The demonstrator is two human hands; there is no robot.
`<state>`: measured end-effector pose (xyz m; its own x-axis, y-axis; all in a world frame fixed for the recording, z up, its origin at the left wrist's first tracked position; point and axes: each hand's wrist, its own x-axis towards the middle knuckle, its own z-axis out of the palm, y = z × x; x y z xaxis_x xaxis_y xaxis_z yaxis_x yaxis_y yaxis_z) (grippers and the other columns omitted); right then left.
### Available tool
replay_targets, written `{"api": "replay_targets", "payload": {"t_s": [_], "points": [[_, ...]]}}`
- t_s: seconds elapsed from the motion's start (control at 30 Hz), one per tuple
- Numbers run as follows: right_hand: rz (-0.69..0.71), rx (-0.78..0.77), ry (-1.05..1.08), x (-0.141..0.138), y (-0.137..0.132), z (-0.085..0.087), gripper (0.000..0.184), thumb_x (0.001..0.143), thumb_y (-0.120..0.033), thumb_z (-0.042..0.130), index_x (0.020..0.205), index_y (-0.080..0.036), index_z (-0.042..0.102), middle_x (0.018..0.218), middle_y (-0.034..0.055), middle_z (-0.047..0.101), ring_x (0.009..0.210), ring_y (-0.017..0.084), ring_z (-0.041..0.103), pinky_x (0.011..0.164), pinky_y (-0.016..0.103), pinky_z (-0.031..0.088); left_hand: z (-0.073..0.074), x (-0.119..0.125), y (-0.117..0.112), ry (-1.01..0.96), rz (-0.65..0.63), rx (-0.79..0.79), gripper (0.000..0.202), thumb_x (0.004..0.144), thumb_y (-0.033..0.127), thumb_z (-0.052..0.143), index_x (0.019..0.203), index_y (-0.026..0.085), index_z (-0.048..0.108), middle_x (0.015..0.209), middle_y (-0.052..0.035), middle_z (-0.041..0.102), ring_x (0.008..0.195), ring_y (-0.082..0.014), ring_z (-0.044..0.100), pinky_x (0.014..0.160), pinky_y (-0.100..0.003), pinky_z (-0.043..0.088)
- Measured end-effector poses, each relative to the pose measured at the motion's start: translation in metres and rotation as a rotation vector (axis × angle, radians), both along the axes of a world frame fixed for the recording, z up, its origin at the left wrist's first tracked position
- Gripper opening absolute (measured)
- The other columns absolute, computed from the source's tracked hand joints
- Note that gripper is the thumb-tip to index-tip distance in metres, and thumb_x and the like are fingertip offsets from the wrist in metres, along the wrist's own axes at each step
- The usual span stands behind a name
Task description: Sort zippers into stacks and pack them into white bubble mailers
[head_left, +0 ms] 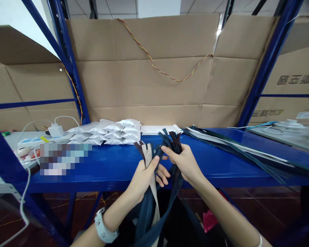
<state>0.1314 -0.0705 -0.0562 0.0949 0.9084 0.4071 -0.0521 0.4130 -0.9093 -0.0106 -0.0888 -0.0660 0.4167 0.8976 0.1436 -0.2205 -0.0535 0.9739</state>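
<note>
My left hand (144, 176) is closed around a bundle of long zippers (145, 212), mostly dark blue with one cream zipper (153, 190) and a dark brown end among them. My right hand (187, 163) grips a second bunch of zippers (177, 183), dark blue and dark brown, whose ends stick up above the fingers. Its thumb and a finger also touch a dark blue zipper end between the two hands. Both bundles hang down over the table's front edge towards my lap.
On the blue table (105, 164), silvery-white packets (113, 132) are stacked at the back left. More dark and white zippers (237, 147) lie along the right side. A white power adapter (56, 130) stands at the left. Cardboard (149, 85) lines the back between blue posts.
</note>
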Motion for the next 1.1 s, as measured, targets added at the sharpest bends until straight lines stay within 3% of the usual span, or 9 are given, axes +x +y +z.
{"api": "replay_targets", "payload": {"t_s": [0.1,0.2,0.33,0.43,0.5,0.63,0.8,0.93,1.1], "points": [[-0.054,0.060,-0.035,0.002,0.002,-0.001,0.027,0.077,-0.039,0.068,0.069,-0.017,0.054,0.056,-0.0059,0.043,0.048,0.006,0.037,0.046,0.021,0.031,0.002,-0.001,0.002,-0.020,0.048,0.008,0.046,0.089,0.048,0.048,0.109,0.008,0.056,0.073,-0.0103,0.066,0.057,-0.0173,0.063,0.051,-0.025,0.050],[-0.072,0.042,0.084,0.007,0.003,0.002,0.023,0.083,-0.040,0.062,0.078,-0.018,0.054,0.061,-0.0050,0.046,0.051,0.007,0.040,0.048,0.020,0.034,0.003,-0.005,0.004,-0.046,0.088,0.025,0.045,0.089,0.048,0.050,0.111,0.010,0.057,0.080,-0.0115,0.068,0.069,-0.0198,0.066,0.062,-0.029,0.053],[0.124,-0.009,0.251,0.014,0.001,0.011,0.020,0.086,-0.038,0.055,0.082,-0.018,0.055,0.071,-0.0016,0.053,0.054,0.007,0.046,0.054,0.022,0.041,0.003,-0.009,0.007,-0.036,0.108,0.063,0.040,0.089,0.047,0.050,0.103,0.012,0.062,0.082,-0.0093,0.067,0.074,-0.0182,0.065,0.067,-0.028,0.052],[0.255,-0.056,0.245,0.012,-0.002,0.012,0.018,0.083,-0.036,0.060,0.085,-0.019,0.053,0.057,-0.0087,0.038,0.039,0.003,0.027,0.039,0.018,0.025,0.002,-0.009,0.007,0.030,0.062,0.078,0.040,0.090,0.047,0.047,0.097,0.012,0.064,0.076,-0.0068,0.064,0.067,-0.0139,0.060,0.062,-0.023,0.047],[0.243,-0.071,0.130,0.006,-0.004,0.009,0.023,0.079,-0.035,0.067,0.088,-0.018,0.055,0.053,-0.0102,0.035,0.039,0.003,0.025,0.039,0.018,0.019,0.000,-0.007,0.005,0.082,0.008,0.094,0.040,0.090,0.047,0.047,0.091,0.011,0.064,0.073,-0.0066,0.063,0.066,-0.0134,0.058,0.060,-0.022,0.045],[0.147,-0.016,-0.088,-0.003,-0.005,0.001,0.027,0.072,-0.038,0.073,0.076,-0.015,0.057,0.051,-0.0058,0.046,0.047,0.007,0.040,0.046,0.021,0.031,-0.005,-0.003,0.004,0.123,-0.050,0.104,0.041,0.089,0.049,0.049,0.080,0.011,0.062,0.073,-0.0081,0.064,0.067,-0.0156,0.059,0.061,-0.024,0.045],[-0.022,0.072,-0.143,0.004,-0.002,0.003,0.026,0.074,-0.039,0.070,0.075,-0.016,0.059,0.058,-0.0035,0.051,0.051,0.009,0.043,0.049,0.024,0.033,-0.003,-0.004,0.005,0.078,-0.025,0.070,0.043,0.088,0.051,0.050,0.096,0.011,0.065,0.081,-0.0108,0.068,0.074,-0.0193,0.063,0.068,-0.029,0.049],[-0.031,0.081,-0.028,0.018,0.001,0.011,0.023,0.082,-0.041,0.063,0.083,-0.018,0.056,0.054,-0.0070,0.040,0.046,0.007,0.034,0.044,0.022,0.026,0.004,-0.008,0.003,0.029,-0.002,0.044,0.043,0.088,0.049,0.051,0.104,0.011,0.064,0.088,-0.0125,0.068,0.084,-0.0227,0.064,0.078,-0.034,0.050],[0.101,0.026,0.224,0.044,0.003,0.024,0.021,0.084,-0.038,0.059,0.081,-0.017,0.056,0.074,0.0009,0.055,0.059,0.010,0.050,0.054,0.025,0.042,0.007,-0.012,0.005,0.025,0.038,0.060,0.039,0.089,0.047,0.049,0.100,0.012,0.063,0.082,-0.0074,0.064,0.076,-0.0173,0.062,0.070,-0.028,0.048]]}}
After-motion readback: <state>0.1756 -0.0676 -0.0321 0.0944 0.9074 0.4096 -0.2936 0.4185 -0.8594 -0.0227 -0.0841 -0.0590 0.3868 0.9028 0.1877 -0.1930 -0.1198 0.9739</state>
